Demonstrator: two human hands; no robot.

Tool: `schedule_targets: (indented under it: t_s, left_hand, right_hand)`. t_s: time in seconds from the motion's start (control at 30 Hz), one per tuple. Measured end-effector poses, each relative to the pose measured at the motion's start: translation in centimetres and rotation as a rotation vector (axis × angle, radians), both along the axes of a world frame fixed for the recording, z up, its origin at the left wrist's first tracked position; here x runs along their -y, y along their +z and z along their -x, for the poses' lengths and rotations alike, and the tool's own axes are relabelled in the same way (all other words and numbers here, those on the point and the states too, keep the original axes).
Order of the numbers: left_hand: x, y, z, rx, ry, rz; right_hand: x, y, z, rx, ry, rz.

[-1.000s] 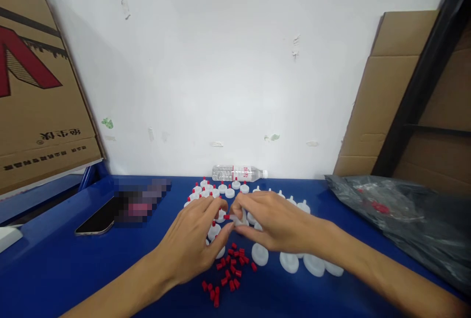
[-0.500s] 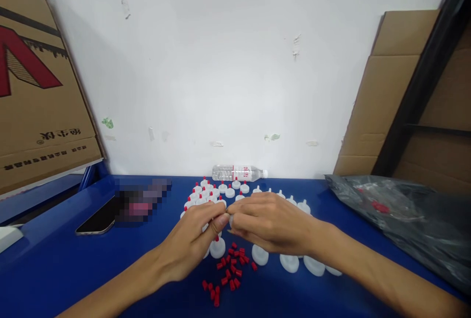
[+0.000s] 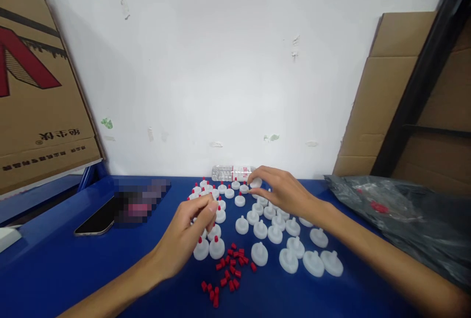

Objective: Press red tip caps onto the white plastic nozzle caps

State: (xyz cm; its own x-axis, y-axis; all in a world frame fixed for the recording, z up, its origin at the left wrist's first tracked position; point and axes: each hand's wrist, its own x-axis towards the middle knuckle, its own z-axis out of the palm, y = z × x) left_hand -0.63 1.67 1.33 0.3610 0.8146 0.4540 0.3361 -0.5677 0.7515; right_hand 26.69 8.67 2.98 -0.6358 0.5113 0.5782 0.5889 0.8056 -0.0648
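On the blue table [image 3: 55, 269] stand several white plastic caps with nozzles. Those at the left and back [image 3: 216, 248] carry red tips, those at the right [image 3: 289, 260] have bare white nozzles. A loose pile of small red tips [image 3: 230, 271] lies in front. My left hand [image 3: 191, 232] hovers over the red-tipped caps with fingers curled in a pinch; what it holds is hidden. My right hand [image 3: 281, 193] reaches to the back of the group and pinches a white cap [image 3: 255, 182] near the water bottle.
A clear water bottle [image 3: 230, 172] lies along the white wall. A phone [image 3: 96, 220] rests at the left beside a blurred patch. A cardboard box [image 3: 37, 87] stands at the left, cardboard sheets and a black frame at the right, a dark plastic bag [image 3: 401, 220] below them.
The hands, joined over a cap a second ago, have parted. My right hand moved back toward the bottle with a white cap. My left hand drew slightly left, uncovering the caps beneath.
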Motion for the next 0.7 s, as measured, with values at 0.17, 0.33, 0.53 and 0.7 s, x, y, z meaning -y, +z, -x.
schedule_targets:
  t_s: [0.17, 0.33, 0.53, 0.7]
  left_hand:
    - [0.6, -0.5, -0.8, -0.269, -0.061, -0.162]
    - [1.1, -1.5, -1.3, -0.420, -0.172, -0.329]
    - [1.3, -1.9, -1.4, -0.455, -0.170, -0.408]
    - [1.1, -2.1, -1.3, -0.487, -0.179, -0.423]
  right_hand:
    - [-1.2, -1.3, -0.7, 0.010, -0.061, 0.139]
    - [-0.9, -2.0, -0.2, 0.086, -0.055, 0.214]
    - [-1.3, -2.4, -0.4, 0.114, -0.045, 0.222]
    - [-1.3, -2.6, -0.6, 0.116, -0.046, 0.227]
